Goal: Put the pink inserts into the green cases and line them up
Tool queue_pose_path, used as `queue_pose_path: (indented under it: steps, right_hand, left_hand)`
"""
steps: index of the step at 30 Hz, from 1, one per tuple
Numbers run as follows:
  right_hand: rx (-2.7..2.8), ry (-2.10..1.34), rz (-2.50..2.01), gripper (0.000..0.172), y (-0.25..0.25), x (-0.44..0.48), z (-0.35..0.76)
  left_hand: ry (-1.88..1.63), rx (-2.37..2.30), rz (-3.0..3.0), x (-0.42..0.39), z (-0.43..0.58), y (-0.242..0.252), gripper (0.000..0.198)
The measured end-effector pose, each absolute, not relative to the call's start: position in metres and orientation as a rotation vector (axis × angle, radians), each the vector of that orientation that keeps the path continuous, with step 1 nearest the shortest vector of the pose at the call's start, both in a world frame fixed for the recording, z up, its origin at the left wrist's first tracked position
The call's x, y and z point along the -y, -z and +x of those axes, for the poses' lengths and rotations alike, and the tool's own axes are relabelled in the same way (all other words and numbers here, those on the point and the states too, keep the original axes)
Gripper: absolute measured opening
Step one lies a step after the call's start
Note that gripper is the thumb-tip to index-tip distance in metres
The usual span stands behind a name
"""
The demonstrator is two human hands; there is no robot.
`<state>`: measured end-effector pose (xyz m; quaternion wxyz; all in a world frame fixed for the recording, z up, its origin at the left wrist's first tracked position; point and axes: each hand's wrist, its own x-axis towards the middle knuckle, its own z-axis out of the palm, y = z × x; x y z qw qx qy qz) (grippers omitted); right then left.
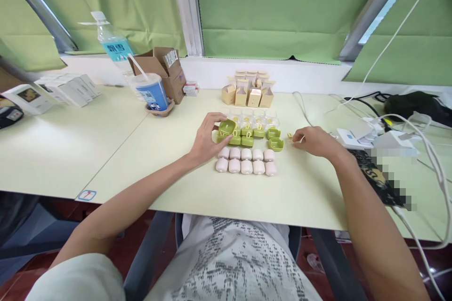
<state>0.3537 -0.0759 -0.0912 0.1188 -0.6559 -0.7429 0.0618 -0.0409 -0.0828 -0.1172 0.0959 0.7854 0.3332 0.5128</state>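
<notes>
My left hand point(211, 137) grips a small green plastic case half point(227, 127) between thumb and fingers, tilted so its hollow side shows. Under and beside it are several green case halves point(247, 140), some with a pale yellow loop standing up. Two green pieces point(275, 145) at the right end of these rows show no loop. My right hand point(312, 141) is closed in a pinch on a small yellow loop point(290, 135), just right of the green pieces. Nearer me sit two rows of pale pink rounded cases point(246, 167). Clear plastic pieces point(252, 116) stand behind the green ones.
Small open cardboard boxes point(248, 96) stand at the back. On the left are a blue cup point(152, 94) with a straw, a water bottle point(112, 42), a brown carton point(174, 73) and white boxes point(70, 88). Chargers point(391, 138) and cables lie at right, beside a dark patterned pouch point(374, 174).
</notes>
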Motion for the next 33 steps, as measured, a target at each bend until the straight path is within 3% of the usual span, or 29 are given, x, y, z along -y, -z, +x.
queue_pose_path:
  steps: [4,9,14,21,27,33]
  right_hand:
    - [1.920,-0.141,-1.598,0.006,0.076,0.090,0.335]
    - [1.755,-0.394,-1.088,0.017,0.077,0.113,0.279]
    - [1.715,-0.585,-0.835,0.015,0.093,0.130,0.232]
    - [1.892,-0.126,-0.781,0.012,0.099,0.144,0.217]
    - [2.005,0.288,-0.463,0.018,0.106,0.139,0.214]
    - [2.066,0.517,-0.495,0.019,0.107,0.141,0.210]
  left_hand:
    - [-1.471,-0.989,2.329,0.087,-0.039,0.119,0.042]
    - [-1.447,-0.925,2.361,0.089,-0.035,0.121,0.043]
    - [-1.426,-0.844,2.427,0.095,-0.033,0.123,0.045]
    - [-1.344,-0.675,2.523,0.106,-0.029,0.131,0.056]
    - [-1.481,-0.451,2.588,0.108,-0.023,0.130,0.060]
    - [-1.484,-0.409,2.597,0.111,-0.020,0.133,0.063]
